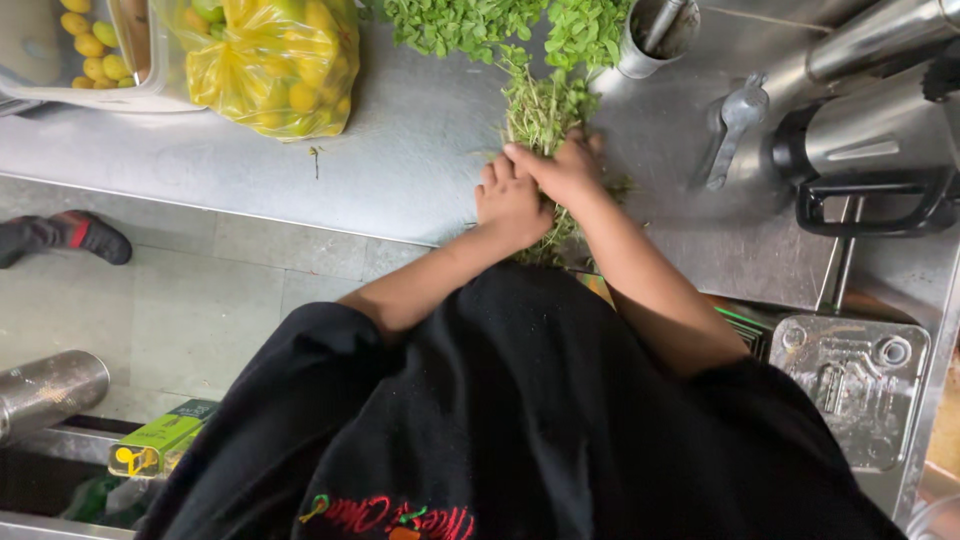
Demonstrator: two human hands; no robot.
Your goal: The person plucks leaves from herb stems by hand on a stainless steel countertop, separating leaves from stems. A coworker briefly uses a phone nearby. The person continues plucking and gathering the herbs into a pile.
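Green, thin-stemmed herb bundle (541, 115) lies on the steel counter (400, 150), its long axis running away from the body. We note both hands at its near end: left hand (510, 205) and right hand (566, 170) closed on stems, side by side.

Left hand (510, 205) palm down, right hand (565, 170) beside it, forearms converging

— What sort of place am I looking at?
— I see a commercial kitchen: a long stainless-steel counter (400, 150), a steel-bodied juicing machine (860, 130), a yellow plastic bag of small citrus fruit (270, 65).
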